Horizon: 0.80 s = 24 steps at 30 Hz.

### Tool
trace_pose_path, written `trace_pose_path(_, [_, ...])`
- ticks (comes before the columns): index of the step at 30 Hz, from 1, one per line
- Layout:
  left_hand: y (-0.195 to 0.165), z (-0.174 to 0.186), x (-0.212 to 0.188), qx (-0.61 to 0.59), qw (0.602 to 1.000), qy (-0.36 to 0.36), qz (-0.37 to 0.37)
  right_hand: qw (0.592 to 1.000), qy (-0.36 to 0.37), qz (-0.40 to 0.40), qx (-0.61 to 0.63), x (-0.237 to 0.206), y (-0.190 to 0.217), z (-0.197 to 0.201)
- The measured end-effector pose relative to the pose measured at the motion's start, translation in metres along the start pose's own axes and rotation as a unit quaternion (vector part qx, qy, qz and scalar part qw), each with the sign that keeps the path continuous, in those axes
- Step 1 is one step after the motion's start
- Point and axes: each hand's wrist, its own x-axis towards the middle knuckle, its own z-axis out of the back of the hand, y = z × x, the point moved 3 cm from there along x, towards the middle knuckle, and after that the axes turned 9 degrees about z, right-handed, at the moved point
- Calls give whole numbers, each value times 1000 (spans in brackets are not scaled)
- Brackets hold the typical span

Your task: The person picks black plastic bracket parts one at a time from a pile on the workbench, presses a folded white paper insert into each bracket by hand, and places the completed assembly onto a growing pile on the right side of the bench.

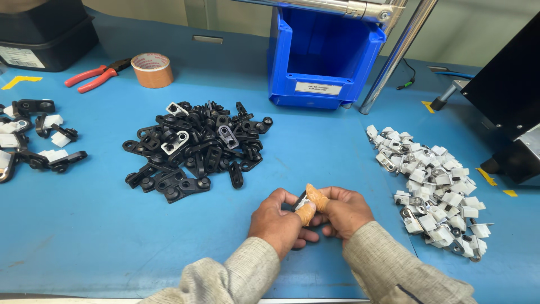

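Both of your hands pinch one small black-and-white clip part [302, 200] between the thumbs, which wear tan finger cots — left hand [279, 220] and right hand [344, 211] closed on it together, held just above the blue table [84, 225] near its front edge. Heap of black clips [197, 149] lies beyond your hands; pile of white clips [436, 186] sits to the right. Blue bin [326, 56], tape roll [152, 70] and red pliers [93, 76] stand farther back — well apart from the hands.
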Motion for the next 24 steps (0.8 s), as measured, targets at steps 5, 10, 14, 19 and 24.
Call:
trace_pose_path(5, [-2,-5,-2,41,998,-52,-5,994,-101,11,44,10,-8,-1])
trace_pose_path(10, [-3,-10,-2,29,999,-37,-15,991,-93,-16,100,1,-5,6])
trace_pose_path(14, [-1,-9,4,4,999,-33,2,996,-23,78,33,-29,-9,-2])
trace_pose_path(19, [4,-8,15,-33,998,-54,1,974,11,147,-173,-56,-19,-1])
trace_pose_path(24, [5,-6,27,-59,997,23,41,986,84,122,-79,-46,-17,16])
